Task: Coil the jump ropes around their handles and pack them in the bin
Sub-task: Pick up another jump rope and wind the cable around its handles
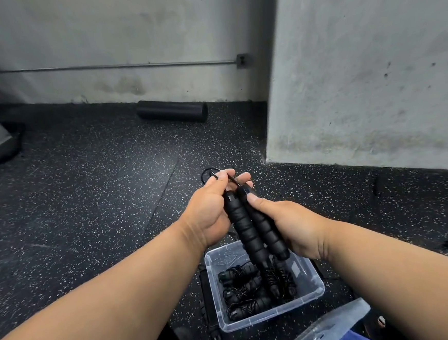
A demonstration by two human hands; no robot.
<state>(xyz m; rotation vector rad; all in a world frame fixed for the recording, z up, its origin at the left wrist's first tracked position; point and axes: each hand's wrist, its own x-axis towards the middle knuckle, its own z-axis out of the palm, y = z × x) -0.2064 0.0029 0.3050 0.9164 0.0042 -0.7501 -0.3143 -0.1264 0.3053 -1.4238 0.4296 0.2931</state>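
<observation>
I have both arms stretched out in front of me, and between my hands are the two black handles (254, 229) of a jump rope, laid side by side and touching along their length, slanting from upper left to lower right. My right hand (291, 226) is wrapped round the handle on the right, thumb pressed flat on its upper end and fingers curled underneath. My left hand (210, 211) cups the other handle from the left side, and its fingertips pinch the thin black rope (212, 174) where it comes out of the handle tops — a small loop of it sticks up beyond my fingers. The handles hang in the air right above the clear plastic bin (269, 316), which sits on the dark speckled floor (97, 179) just below my wrists. Inside the bin lie several coiled ropes (243, 291), each with cord wound round its pair of black handles — some stacked across the left part, another bundle standing more lengthwise on the right. How many there are in all I cannot tell. A clear lid (334, 327) lies near the bin's lower right corner, partly cut off by the edge of the view. Farther off, a black foam roller (172, 110) rests against the foot of the grey concrete wall (100, 45).
</observation>
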